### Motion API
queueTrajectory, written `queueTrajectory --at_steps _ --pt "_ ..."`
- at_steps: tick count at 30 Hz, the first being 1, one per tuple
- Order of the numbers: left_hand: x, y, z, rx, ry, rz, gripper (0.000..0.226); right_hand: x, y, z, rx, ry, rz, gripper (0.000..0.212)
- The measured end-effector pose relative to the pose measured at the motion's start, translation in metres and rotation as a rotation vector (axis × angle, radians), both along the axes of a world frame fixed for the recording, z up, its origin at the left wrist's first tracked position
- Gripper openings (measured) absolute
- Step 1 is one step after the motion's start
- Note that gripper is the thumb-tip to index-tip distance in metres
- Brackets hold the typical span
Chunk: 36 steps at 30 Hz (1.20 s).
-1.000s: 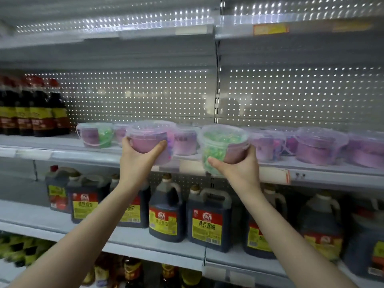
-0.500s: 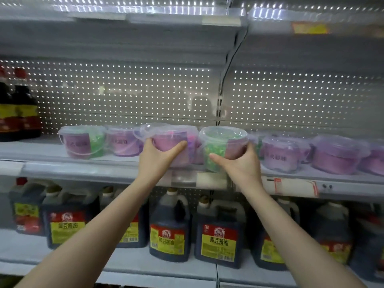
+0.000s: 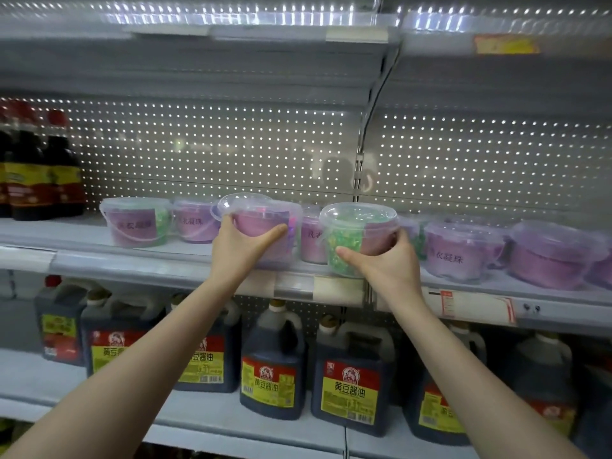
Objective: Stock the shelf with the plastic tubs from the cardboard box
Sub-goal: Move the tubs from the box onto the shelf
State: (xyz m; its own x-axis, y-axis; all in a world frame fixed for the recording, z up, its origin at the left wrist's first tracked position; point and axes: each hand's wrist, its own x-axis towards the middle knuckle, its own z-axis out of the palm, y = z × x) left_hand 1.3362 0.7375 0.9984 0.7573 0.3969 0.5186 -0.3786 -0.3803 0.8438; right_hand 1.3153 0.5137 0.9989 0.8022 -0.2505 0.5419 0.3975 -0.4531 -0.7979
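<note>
Both arms reach up to the middle shelf [image 3: 165,263], one tub per hand.

Left hand [image 3: 243,248]: fingers wrapped round a clear plastic tub with a purple label [image 3: 265,226], thumb across its front. Tub sits at the shelf's front edge, lid on. Whether its base rests fully on the shelf cannot be told; the hand covers the lower left side.

Right hand [image 3: 385,265]: fingers closed round a second tub showing green beads [image 3: 359,231], thumb on the green side, other fingers round the right. This tub also stands at the front edge, just beside the first, a narrow gap between them, upright.

Same shelf, behind and to either side: a row of like tubs. One green-and-purple tub [image 3: 135,221] towards the left end, another purple one [image 3: 195,220] next to it, more purple tubs [image 3: 463,251] running to the right end. Printed characters on their labels, partly blurred.

Far left end of the shelf: dark bottles with red caps [image 3: 36,170].

Shelf below: large dark soy sauce jugs [image 3: 352,376] with red and yellow labels, in a row along its front edge.

Perforated back panel [image 3: 231,144] behind, lit through its holes. The cardboard box is out of view.
</note>
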Motion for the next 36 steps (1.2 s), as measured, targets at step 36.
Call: queueTrajectory --at_steps 36 --pt "0.030 0.286 0.001 0.141 0.148 0.132 0.110 0.039 0.306 0.012 -0.219 0.177 -0.080 0.107"
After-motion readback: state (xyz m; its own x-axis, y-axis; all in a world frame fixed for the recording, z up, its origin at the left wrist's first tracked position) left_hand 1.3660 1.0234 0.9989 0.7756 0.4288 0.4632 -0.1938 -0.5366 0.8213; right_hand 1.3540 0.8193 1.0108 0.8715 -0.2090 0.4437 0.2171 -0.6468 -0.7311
